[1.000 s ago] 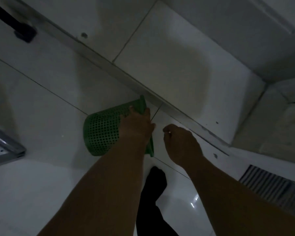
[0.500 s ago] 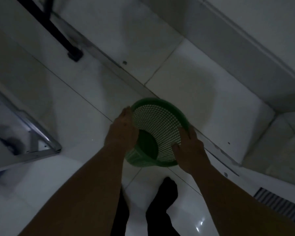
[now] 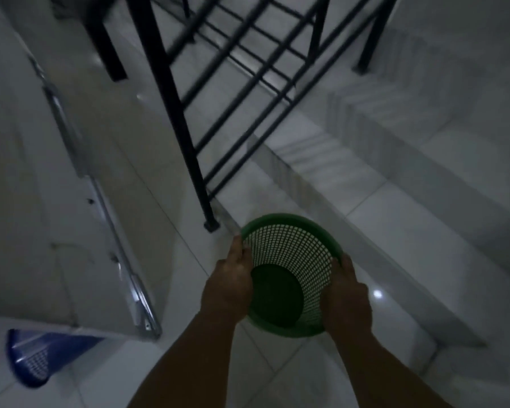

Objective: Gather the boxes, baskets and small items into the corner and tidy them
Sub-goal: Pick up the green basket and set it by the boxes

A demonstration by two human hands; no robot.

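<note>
Hands grip a green plastic mesh basket from either side, low and a little right of centre in the dim head view. The left hand is closed over the basket's left rim, its fingers curled onto the edge, while the right hand is wrapped around the right wall and rim, fingers bent against the mesh. The basket is tilted with its open mouth facing up toward the camera, so the perforated inner wall and the solid dark bottom both show. It is empty as far as the gloom allows one to see. Whether its base touches the floor cannot be told.

Beneath it lies a glossy white tiled floor, with a small bright reflection just to the right of the right hand. Just beyond the basket's far-left rim stands the foot of a black metal frame, whose slanted bars cross the top of the view. To the right, pale stone steps run diagonally past the basket. Along the left stands a large white panel with a metal edge strip. At the lower left corner, well apart from the hands, a blue plastic basket lies on its side, partly tucked under that panel.
</note>
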